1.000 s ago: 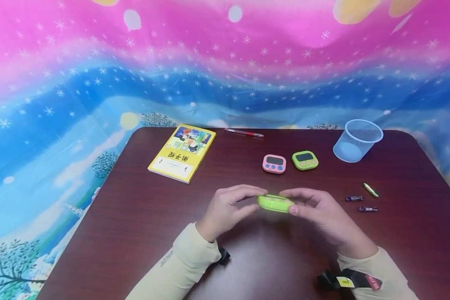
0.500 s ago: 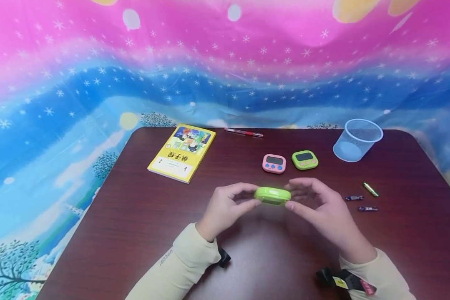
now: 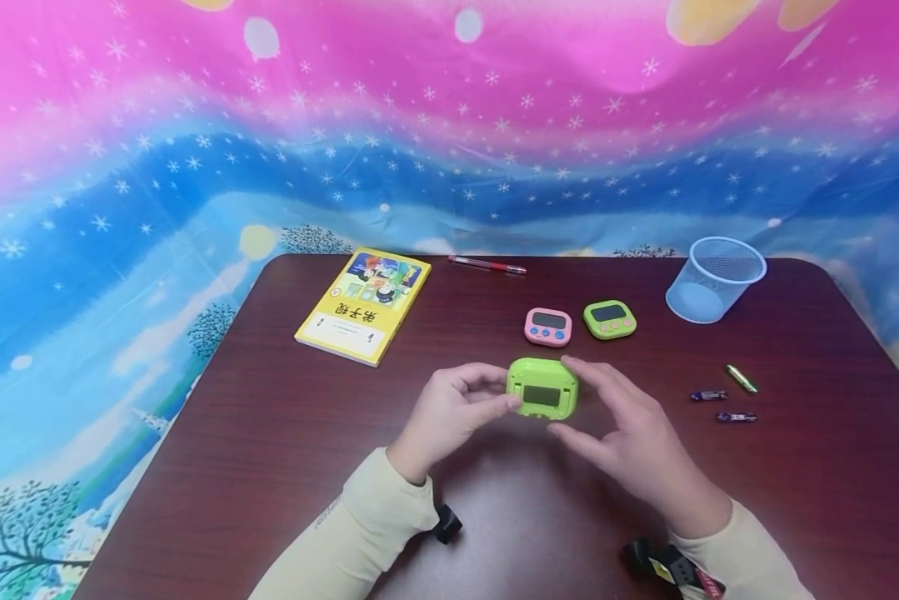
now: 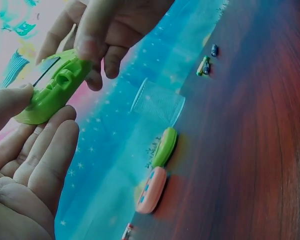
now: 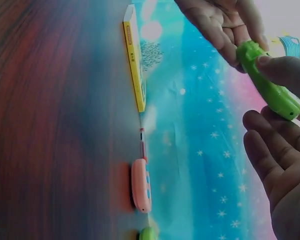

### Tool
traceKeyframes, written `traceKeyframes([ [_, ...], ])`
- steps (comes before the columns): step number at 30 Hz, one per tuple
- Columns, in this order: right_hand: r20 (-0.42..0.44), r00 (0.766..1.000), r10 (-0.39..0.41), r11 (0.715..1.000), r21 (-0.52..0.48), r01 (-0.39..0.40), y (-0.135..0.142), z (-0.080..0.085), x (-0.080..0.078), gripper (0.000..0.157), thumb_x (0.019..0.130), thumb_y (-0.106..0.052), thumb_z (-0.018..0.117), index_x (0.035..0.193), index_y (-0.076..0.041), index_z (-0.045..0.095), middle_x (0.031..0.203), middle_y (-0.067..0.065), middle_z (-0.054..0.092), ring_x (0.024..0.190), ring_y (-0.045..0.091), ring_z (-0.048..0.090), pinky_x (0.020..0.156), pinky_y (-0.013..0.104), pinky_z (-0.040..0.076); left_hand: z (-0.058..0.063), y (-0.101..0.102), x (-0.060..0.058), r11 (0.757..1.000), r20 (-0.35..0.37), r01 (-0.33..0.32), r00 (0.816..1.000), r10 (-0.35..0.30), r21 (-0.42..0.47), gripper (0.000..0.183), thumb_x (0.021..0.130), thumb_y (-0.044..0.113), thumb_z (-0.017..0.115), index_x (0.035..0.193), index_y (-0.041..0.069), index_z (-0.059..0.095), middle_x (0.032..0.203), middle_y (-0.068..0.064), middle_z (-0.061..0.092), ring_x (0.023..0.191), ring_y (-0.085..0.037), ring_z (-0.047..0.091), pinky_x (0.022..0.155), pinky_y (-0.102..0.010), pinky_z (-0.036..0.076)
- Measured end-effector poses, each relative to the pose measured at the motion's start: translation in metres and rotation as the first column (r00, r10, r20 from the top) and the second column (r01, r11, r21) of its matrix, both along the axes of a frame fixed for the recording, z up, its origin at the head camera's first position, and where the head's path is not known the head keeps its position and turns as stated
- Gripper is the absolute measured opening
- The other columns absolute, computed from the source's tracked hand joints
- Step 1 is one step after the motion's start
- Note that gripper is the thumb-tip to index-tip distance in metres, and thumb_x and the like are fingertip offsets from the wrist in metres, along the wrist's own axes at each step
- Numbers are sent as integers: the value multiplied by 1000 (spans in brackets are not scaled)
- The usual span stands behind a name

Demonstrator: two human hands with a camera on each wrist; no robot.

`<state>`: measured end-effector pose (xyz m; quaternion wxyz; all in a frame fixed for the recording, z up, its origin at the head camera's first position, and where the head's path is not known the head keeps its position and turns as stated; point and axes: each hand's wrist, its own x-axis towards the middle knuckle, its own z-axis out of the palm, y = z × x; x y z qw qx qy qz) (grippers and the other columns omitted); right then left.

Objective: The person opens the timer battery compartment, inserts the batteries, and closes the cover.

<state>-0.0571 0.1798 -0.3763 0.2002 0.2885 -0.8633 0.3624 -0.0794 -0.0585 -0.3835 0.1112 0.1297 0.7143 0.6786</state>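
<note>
My left hand [image 3: 449,412] holds a light-green digital kitchen timer [image 3: 542,375] by its left side, thumb on the face turned to me. The timer is tilted up above the table, its back with a dark rectangle facing me. Around its right side is my right hand [image 3: 636,433], forefinger at the top corner and thumb by the lower edge. In the left wrist view, hollows show in the timer's [image 4: 57,87] green casing. Three small batteries [image 3: 736,417] lie to the right of my right hand. Beyond the held timer lie a pink timer [image 3: 548,327] and another green timer [image 3: 610,320].
A yellow book [image 3: 362,306] lies at the back left of the dark wooden table [image 3: 269,417]. Near the far edge is a red pen [image 3: 487,265]. A light-blue mesh pen holder [image 3: 715,279] stands at the back right. A patterned cloth [image 3: 449,125] hangs behind.
The held green timer has turned from lying nearly edge-on to showing its back to me. My right hand's fingers have shifted round its right side. Things on the table stay put.
</note>
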Motion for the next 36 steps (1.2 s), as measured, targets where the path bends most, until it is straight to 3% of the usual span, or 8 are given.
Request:
traceKeyframes([
  [3,-26,1000,-13,1000,17,14,2,0,0,73,80,-40,84,140,-10,56,108,-2,67,88,10,66,83,12,51,1,1,1,1000,21,17,1000,-17,3,28,87,7,79,113,0,71,103,-12,74,91,-20,74,83,-32,60],
  [7,-51,999,-17,1000,23,18,3,0,-1,72,91,-63,58,139,-10,58,107,-2,68,87,10,66,81,10,50,0,2,2,999,2,40,999,-40,7,30,88,6,77,117,-1,69,108,-13,73,92,-19,73,84,-30,60],
  [12,-10,1000,3,1000,-12,-3,6,1,-1,75,74,-31,90,138,-10,59,108,-3,68,88,8,66,80,9,51,0,4,6,995,-75,104,992,-104,-5,44,90,3,74,133,3,61,121,-12,69,98,-17,72,85,-29,59],
  [14,27,1000,12,999,-39,-11,6,2,0,80,65,-11,93,138,-10,59,108,-4,68,88,7,66,78,10,53,1,5,8,990,-90,139,986,-138,8,54,90,1,74,140,5,56,127,-12,67,102,-16,71,86,-30,59],
  [17,109,993,35,994,-103,-23,6,2,2,84,61,0,94,137,-9,59,106,-4,69,92,5,67,81,11,54,3,6,10,983,-102,183,979,-179,34,69,87,-2,76,149,10,46,132,-11,65,105,-15,69,89,-31,59],
  [23,262,961,85,980,-197,-33,7,3,3,81,64,4,92,137,-9,59,99,-1,71,91,7,67,79,14,55,6,9,11,971,-144,239,962,-234,18,83,83,-4,79,153,15,38,133,-13,63,106,-13,69,89,-31,59],
  [30,303,947,107,969,-245,-32,6,2,4,70,77,5,82,140,-12,57,102,-1,69,87,11,65,76,18,56,4,11,12,977,-173,212,962,-213,-22,81,83,-2,80,151,15,41,128,-12,66,100,-11,70,87,-29,59],
  [36,343,927,149,911,-412,6,-11,-1,11,53,90,8,68,139,-8,56,108,6,68,90,11,66,74,22,59,1,13,14,975,-168,222,961,-221,-13,79,84,-2,79,150,17,42,125,-12,68,100,-12,71,88,-31,59],
])
